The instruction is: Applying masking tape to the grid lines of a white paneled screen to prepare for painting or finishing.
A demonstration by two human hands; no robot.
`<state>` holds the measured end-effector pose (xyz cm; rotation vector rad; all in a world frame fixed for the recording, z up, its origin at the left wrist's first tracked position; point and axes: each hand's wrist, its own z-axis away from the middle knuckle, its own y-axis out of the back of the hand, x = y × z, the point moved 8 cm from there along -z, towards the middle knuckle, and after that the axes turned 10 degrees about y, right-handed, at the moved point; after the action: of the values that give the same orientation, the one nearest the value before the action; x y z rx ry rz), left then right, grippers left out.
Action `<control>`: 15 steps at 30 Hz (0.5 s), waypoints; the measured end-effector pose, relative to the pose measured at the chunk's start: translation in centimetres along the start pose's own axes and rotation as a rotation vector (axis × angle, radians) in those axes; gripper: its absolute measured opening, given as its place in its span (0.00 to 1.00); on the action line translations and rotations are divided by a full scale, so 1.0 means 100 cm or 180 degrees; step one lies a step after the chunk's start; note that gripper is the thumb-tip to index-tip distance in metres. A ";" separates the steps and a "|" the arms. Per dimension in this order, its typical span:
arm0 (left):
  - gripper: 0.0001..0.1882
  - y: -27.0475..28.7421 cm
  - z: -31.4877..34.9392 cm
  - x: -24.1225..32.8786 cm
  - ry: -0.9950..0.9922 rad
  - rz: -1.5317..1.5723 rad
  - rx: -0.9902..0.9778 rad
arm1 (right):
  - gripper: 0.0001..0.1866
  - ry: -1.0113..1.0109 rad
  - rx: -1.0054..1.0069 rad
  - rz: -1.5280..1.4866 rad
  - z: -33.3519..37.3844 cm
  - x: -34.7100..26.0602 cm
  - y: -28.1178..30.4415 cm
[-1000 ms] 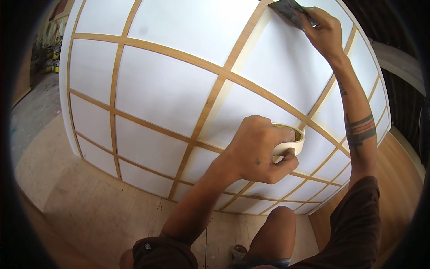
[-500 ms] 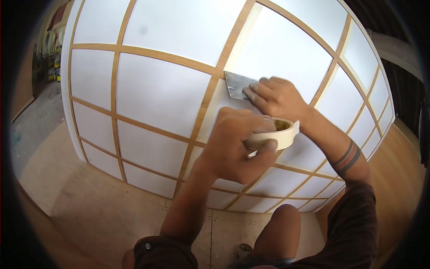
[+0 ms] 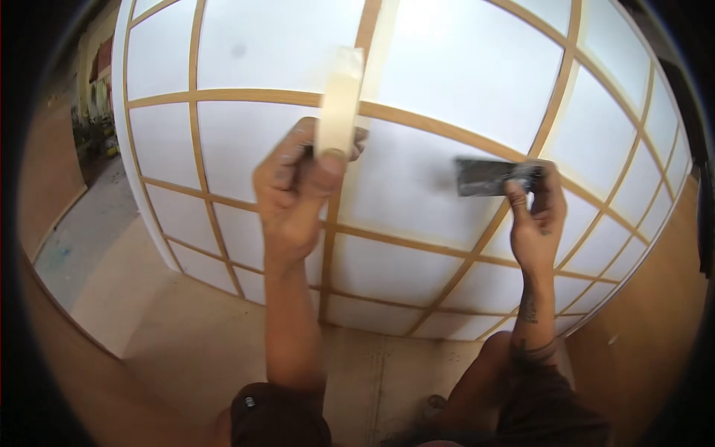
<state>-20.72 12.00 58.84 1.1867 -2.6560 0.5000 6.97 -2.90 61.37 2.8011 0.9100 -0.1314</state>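
A roll of cream masking tape [image 3: 340, 112], seen edge-on, is gripped by my left hand [image 3: 298, 197] with the thumb across its face. It is held up in front of a large white panel [image 3: 268, 141] with a grid of wooden strips [image 3: 257, 96]. My right hand [image 3: 540, 205] pinches a flat, dark, smeared scraper blade [image 3: 482, 178] between thumb and fingers, held apart from the left hand. Pale tape-like bands [image 3: 378, 48] run beside some strips. Motion blurs both hands a little.
Pale boards [image 3: 201, 328] make up the floor below the panel. At the left, a grey floor patch [image 3: 97, 231] leads to cluttered shelves [image 3: 97, 112]. A brown wooden sheet [image 3: 633, 298] lies at the right. My bent knee [image 3: 477, 372] is close beneath the panel.
My left hand has risen and moved left, turning the tape roll edge-on. My right hand has pulled the scraper away from the strip crossing, moving right and down. The view has shifted slightly.
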 end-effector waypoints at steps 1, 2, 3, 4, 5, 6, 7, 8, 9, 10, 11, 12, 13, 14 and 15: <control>0.17 -0.005 0.004 -0.009 0.0077 -0.0067 -0.0045 | 0.11 -0.0014 -0.0380 -0.0047 0.005 0.002 -0.016; 0.15 -0.015 0.008 -0.020 0.0117 -0.0044 -0.0093 | 0.12 -0.0263 -0.0699 -0.0426 0.007 0.003 -0.027; 0.14 -0.022 0.009 -0.025 0.0110 -0.0069 -0.0124 | 0.09 -0.0371 -0.0574 -0.0885 0.007 0.000 -0.031; 0.14 -0.026 0.011 -0.029 0.0139 -0.0103 -0.0157 | 0.07 -0.0471 -0.0444 -0.1337 0.008 0.000 -0.033; 0.14 -0.035 0.013 -0.038 0.0173 -0.0365 -0.0264 | 0.07 -0.0494 -0.0399 -0.1334 0.006 0.009 -0.028; 0.14 -0.044 0.015 -0.044 0.0201 -0.0621 -0.0372 | 0.09 -0.0422 -0.0655 -0.1505 0.005 0.014 -0.030; 0.14 -0.050 0.016 -0.051 0.0330 -0.0532 -0.0380 | 0.14 -0.0346 -0.0912 -0.1671 0.005 0.016 -0.031; 0.14 -0.052 0.021 -0.054 0.0376 -0.0562 -0.0423 | 0.24 -0.0970 -0.0822 -0.1417 0.012 0.018 -0.043; 0.13 -0.055 0.023 -0.058 0.0513 -0.0640 -0.0442 | 0.23 -0.1205 -0.0820 -0.1416 0.016 0.018 -0.051; 0.11 -0.057 0.025 -0.063 0.0648 -0.0720 -0.0460 | 0.21 -0.1439 -0.0820 -0.1418 0.020 0.020 -0.058; 0.11 -0.064 0.026 -0.066 0.0657 -0.0723 -0.0502 | 0.21 -0.1452 -0.0779 -0.1421 0.020 0.019 -0.060; 0.12 -0.069 0.026 -0.069 0.0697 -0.0745 -0.0463 | 0.18 -0.1212 -0.0855 -0.1235 0.019 0.013 -0.063; 0.13 -0.073 0.026 -0.073 0.0737 -0.0770 -0.0422 | 0.16 -0.0973 -0.0931 -0.1049 0.017 0.008 -0.064; 0.13 -0.076 0.027 -0.077 0.0747 -0.0782 -0.0458 | 0.16 -0.0989 -0.0895 -0.1059 0.018 0.008 -0.065; 0.14 -0.079 0.028 -0.079 0.0604 -0.0883 -0.0503 | 0.13 -0.0903 -0.0837 -0.0982 0.018 0.006 -0.064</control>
<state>-9.66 11.48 55.65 1.3560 -2.2792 0.3298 3.66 2.15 58.50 2.3140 1.1810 -0.4094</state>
